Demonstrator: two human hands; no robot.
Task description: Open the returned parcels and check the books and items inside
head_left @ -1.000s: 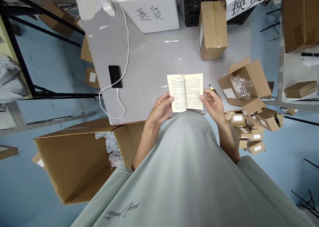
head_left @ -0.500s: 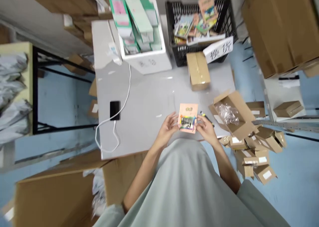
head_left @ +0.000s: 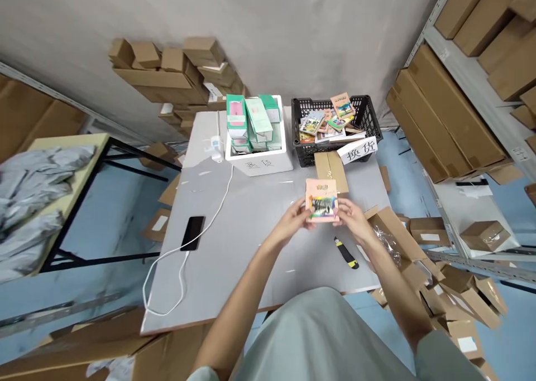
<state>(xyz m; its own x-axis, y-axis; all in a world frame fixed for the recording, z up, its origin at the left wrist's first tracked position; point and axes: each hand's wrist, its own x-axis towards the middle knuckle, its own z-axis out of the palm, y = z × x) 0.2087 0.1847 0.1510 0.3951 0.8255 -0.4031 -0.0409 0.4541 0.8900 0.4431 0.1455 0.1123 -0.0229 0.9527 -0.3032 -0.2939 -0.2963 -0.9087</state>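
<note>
A small book [head_left: 321, 194] with a peach cover and a colourful picture is held up over the table between my hands. My left hand [head_left: 296, 218] grips its left edge, thumb on the front. On the opposite edge, my right hand [head_left: 350, 217] is closed in the same way. Behind the book stands a closed cardboard box [head_left: 337, 172], partly hidden by it. A black and yellow utility knife [head_left: 347, 253] lies on the table below my right hand.
At the back are a white bin [head_left: 262, 164] of green boxes and a black crate [head_left: 304, 157] of books with a sign [head_left: 359, 150]. A phone [head_left: 193, 233] with a white cable lies left. An open carton [head_left: 391, 233] holding clear plastic stands right.
Both hands have carried the book forward, away from my body and toward the crate. My view has tilted up, so more wall shows and the knife is uncovered.
</note>
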